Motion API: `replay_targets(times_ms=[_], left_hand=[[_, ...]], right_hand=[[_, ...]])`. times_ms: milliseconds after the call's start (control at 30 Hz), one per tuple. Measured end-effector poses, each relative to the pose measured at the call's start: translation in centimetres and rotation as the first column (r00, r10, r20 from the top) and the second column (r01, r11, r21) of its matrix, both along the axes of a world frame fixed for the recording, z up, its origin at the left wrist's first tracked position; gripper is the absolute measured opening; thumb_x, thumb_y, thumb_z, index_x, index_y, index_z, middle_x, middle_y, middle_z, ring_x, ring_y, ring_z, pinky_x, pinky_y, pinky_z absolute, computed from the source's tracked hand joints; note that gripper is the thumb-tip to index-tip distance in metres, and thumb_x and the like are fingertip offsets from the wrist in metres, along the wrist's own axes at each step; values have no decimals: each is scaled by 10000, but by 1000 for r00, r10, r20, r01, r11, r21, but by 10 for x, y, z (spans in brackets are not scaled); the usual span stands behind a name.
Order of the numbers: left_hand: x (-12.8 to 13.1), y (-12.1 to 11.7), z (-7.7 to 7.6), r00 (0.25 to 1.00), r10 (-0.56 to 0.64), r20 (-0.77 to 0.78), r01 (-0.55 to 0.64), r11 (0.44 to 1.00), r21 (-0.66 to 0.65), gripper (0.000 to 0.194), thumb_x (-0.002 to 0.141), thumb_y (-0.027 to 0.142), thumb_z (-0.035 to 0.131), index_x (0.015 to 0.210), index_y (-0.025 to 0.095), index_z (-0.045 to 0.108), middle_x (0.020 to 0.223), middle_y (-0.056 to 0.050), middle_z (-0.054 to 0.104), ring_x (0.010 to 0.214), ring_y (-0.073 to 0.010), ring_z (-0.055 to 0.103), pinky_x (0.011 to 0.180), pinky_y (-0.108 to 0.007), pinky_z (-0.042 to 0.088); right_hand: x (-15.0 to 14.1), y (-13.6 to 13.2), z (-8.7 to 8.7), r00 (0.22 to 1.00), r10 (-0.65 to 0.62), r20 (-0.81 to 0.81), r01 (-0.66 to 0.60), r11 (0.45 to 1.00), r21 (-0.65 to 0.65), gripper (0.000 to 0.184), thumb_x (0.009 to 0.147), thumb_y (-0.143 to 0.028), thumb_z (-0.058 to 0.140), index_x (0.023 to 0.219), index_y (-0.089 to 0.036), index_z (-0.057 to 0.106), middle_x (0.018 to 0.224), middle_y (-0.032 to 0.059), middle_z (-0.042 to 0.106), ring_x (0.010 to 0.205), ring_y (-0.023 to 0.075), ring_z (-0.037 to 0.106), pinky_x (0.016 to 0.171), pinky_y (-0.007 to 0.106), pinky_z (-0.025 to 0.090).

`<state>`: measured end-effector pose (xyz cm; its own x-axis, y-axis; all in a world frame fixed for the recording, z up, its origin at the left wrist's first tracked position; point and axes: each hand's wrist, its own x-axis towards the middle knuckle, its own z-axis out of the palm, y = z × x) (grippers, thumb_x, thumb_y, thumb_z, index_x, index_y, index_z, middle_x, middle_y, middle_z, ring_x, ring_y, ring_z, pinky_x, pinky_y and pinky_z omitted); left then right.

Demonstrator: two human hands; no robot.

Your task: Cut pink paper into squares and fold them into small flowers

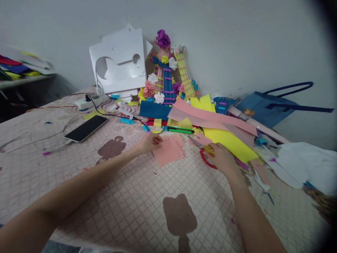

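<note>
Looked like the flat salmon-pink squarish paper pieces were already cut but not folded or glued yet, lying mid-frame between the right hand, curled round some red-and-yellow-handled metal scissors at centre-right, and the left hand, fingers bent at their left edge, though honestly couldn't tell if it was pinching any.

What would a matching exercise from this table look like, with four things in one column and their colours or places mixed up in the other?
Column one:
1. Phone
2. Scissors
3. Craft knife
4. Paper squares

Column two:
A. Pink, right by the left hand
B. Dark on top, lying flat to the left of both hands
C. Mostly green, with some black
D. Red on one handle loop, at the right hand

Right pairs: 1-B, 2-D, 3-C, 4-A
</note>
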<state>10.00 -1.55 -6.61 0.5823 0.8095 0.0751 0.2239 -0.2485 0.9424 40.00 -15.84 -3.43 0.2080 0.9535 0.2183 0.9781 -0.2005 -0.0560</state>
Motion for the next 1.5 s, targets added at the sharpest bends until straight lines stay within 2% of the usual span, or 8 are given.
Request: replay_targets(times_ms=[100,267,433,600,767,1100,1400,1500], left_hand=[[-3,-5,5,1000,-24,3,24,998,-63,154,611,180,691,750,124,658,727,-39,684,700,-147,642,661,-240,505],[-7,-17,11,1000,-7,12,9,987,-162,127,602,168,683,722,127,673,732,-39,700,708,-152,650,672,-243,501],[-13,-31,8,995,92,36,-81,971,-225,193,614,208,687,782,126,640,752,-46,684,716,-151,640,616,-228,465],[-24,-46,7,992,116,48,-97,952,-292,256,625,249,677,839,129,603,826,-59,671,742,-148,629,595,-218,445],[-42,-66,12,999,9,-45,-15,990,-140,308,631,252,663,922,160,616,1010,-65,652,771,-140,611,615,-218,462],[-44,-58,10,992,-58,-112,50,996,-70,247,654,207,644,891,139,664,668,-12,639,611,-129,589,547,-210,420],[-37,-51,7,988,46,146,35,861,-507,252,661,214,702,900,144,665,769,-9,657,731,-106,627,761,-252,493],[-40,-52,2,980,53,190,65,823,-564,281,644,207,721,914,152,666,803,-13,660,769,-108,630,796,-260,488]], right_hand=[[-34,0,3,956,219,-193,-183,965,187,209,856,-275,510,1042,-196,563,995,77,616,879,213,600,795,336,466],[-110,-8,-4,767,553,-325,-529,832,169,267,803,-264,603,1051,-224,514,1047,66,571,899,205,587,741,336,490],[-149,-15,-20,765,583,-274,-581,808,97,370,707,-384,721,948,-210,501,982,54,557,874,230,582,698,363,495],[-141,-13,-29,728,641,-245,-639,763,98,59,879,-217,515,936,-206,526,990,59,575,851,185,587,706,321,495],[-134,-13,-28,665,692,-281,-683,716,146,119,907,-167,443,881,-209,551,939,47,590,848,167,586,752,306,491],[-109,-6,-21,822,505,-262,-467,862,197,153,842,-150,524,980,-202,566,1027,82,590,1002,234,550,865,398,473],[-108,-7,-15,728,640,-246,-606,768,207,527,714,-228,695,1194,-227,478,1196,106,530,1144,289,478,950,494,420],[-117,-8,-22,729,641,-243,-591,767,250,419,768,-174,626,1162,-215,492,1147,113,538,1098,273,504,909,467,454]])
